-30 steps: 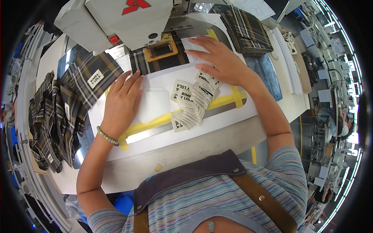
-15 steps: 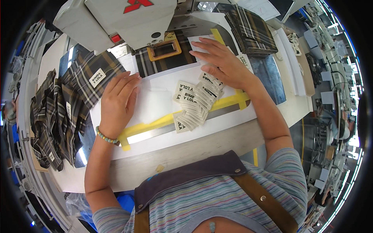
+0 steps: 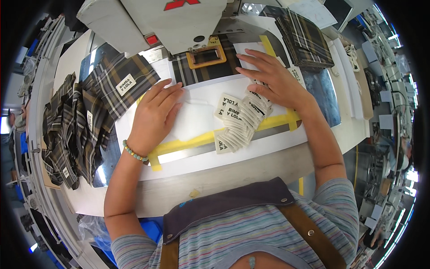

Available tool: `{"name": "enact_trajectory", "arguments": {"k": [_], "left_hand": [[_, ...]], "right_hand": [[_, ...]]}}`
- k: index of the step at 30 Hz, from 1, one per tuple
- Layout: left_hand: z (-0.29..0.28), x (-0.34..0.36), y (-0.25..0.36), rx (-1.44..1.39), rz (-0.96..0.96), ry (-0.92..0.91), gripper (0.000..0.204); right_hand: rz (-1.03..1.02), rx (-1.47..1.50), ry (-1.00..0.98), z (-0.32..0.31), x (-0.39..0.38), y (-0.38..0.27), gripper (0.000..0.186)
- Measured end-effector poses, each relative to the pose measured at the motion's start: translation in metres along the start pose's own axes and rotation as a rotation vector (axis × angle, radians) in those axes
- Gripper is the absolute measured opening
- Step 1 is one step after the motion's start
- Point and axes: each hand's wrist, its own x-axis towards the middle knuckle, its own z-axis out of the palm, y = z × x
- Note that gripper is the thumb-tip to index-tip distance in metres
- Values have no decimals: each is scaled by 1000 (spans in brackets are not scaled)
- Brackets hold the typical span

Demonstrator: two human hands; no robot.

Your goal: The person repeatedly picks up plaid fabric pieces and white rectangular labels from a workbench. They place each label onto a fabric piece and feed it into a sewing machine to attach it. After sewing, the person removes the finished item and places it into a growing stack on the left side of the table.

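Under the head of a white sewing machine [image 3: 179, 22], a dark plaid fabric piece [image 3: 183, 74] lies beneath an orange rectangular clamp frame [image 3: 193, 61]. My left hand [image 3: 154, 112] rests on the white sheet with fingers stretched out, their tips by the fabric's left end. At the right end, my right hand [image 3: 280, 83] has its fingers spread, the tips close to the fabric; I cannot tell whether they touch it. Beneath and in front of that palm, overlapping pale labels [image 3: 239, 119] with dark lettering lie fanned out, partly covered by the hand. Neither hand grips anything visible.
Left of the machine, a plaid piece [image 3: 105, 83] bears a sewn-on label, beside a rumpled heap of plaid pieces [image 3: 60, 148]. A neat plaid stack [image 3: 307, 40] stands at the back right. Yellow tape [image 3: 188, 142] crosses the white sheet near the table's front edge.
The whole view has shifted, so the scene sits further right in the picture. Against the fabric and clamp frame, both hands look nearly unmoved.
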Motion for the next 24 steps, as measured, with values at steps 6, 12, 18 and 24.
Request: {"name": "enact_trajectory", "arguments": {"k": [6,12,18,24], "left_hand": [[1,1,0,22,7,13,34],[1,1,-1,6,-18,-25,35],[2,0,-1,-10,-27,-32,36],[2,-1,-2,-41,-32,-17,34]], "right_hand": [[-46,-14,75,8,-1,2,51],[-35,30,116,8,1,3,49],[101,-117,352,-59,-11,28,32],[242,-240,123,-56,-23,48,28]]}}
